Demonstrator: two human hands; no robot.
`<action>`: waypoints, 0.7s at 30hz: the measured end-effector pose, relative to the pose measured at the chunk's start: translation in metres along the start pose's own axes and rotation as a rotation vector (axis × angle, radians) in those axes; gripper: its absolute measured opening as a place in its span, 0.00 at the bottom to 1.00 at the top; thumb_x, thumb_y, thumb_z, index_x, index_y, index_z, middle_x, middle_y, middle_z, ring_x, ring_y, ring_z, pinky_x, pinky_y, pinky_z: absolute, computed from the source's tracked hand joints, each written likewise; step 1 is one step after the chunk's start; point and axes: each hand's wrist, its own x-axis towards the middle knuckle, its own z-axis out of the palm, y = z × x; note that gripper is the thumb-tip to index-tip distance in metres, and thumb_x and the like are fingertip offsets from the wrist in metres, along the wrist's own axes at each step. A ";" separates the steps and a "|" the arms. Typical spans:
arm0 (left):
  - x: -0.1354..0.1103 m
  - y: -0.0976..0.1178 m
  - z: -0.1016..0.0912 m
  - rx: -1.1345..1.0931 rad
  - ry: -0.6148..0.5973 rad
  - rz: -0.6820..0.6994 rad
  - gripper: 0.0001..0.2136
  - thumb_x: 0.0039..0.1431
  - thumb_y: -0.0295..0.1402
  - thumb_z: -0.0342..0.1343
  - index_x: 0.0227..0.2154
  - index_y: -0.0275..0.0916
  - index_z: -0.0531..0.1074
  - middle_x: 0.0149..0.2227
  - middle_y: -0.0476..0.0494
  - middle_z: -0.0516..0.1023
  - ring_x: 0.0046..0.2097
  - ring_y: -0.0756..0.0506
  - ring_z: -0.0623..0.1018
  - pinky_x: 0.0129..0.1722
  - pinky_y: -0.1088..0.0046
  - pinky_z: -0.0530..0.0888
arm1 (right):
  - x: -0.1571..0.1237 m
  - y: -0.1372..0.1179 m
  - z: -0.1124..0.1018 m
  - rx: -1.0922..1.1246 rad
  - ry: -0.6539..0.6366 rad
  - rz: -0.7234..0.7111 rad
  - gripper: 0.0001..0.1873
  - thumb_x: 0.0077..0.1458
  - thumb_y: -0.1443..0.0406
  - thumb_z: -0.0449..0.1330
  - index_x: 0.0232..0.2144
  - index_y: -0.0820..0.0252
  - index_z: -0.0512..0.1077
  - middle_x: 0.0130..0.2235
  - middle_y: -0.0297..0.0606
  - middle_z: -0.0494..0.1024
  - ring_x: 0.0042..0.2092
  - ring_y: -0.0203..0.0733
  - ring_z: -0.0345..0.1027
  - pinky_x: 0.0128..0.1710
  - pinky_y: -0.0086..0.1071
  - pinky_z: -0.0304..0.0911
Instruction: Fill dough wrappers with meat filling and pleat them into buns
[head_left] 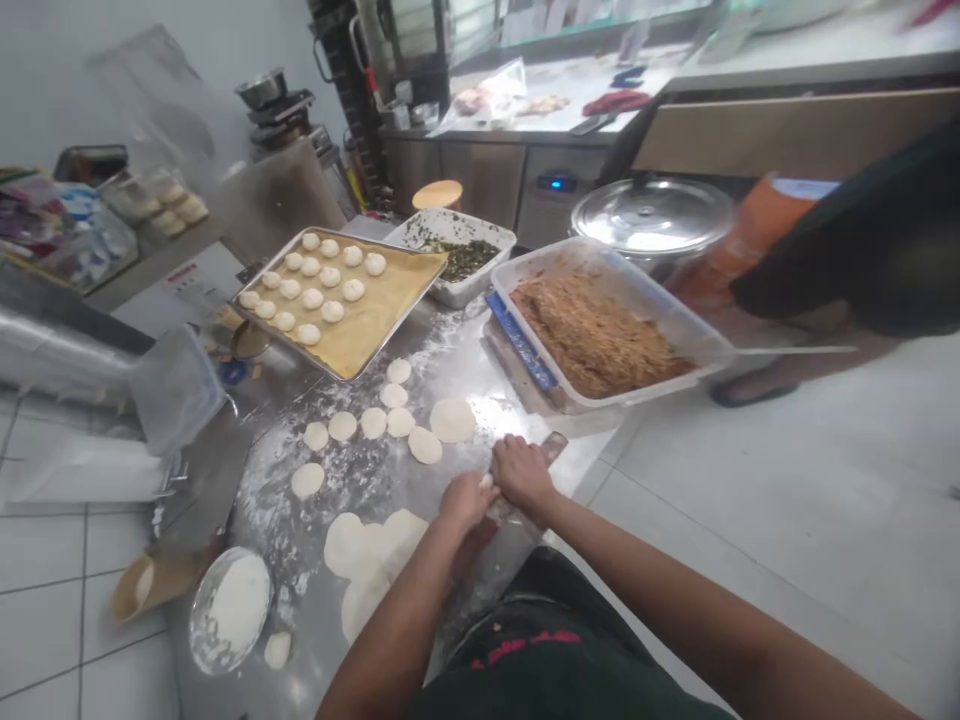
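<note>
My right hand is shut around a short wooden rolling pin on the floured steel table. My left hand pinches a small piece of dough against the pin. Round, flat dough discs lie scattered just beyond my hands. Larger overlapping dough sheets lie next to my left forearm. A metal baking tray lined with yellow paper holds several rows of dough balls.
A clear tub of shredded brown filling stands at the table's right, beside a white tub of chopped greens. A flour-filled plate sits near the left edge. A steel pot lid lies beyond. A co-worker's dark sleeve passes at right.
</note>
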 end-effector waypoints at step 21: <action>-0.043 -0.011 -0.015 0.161 0.044 -0.152 0.11 0.52 0.33 0.49 0.38 0.37 0.69 0.36 0.43 0.75 0.39 0.46 0.72 0.39 0.75 0.65 | -0.025 -0.012 0.002 0.104 0.002 -0.111 0.07 0.50 0.66 0.49 0.26 0.63 0.66 0.31 0.43 0.66 0.37 0.45 0.54 0.38 0.38 0.45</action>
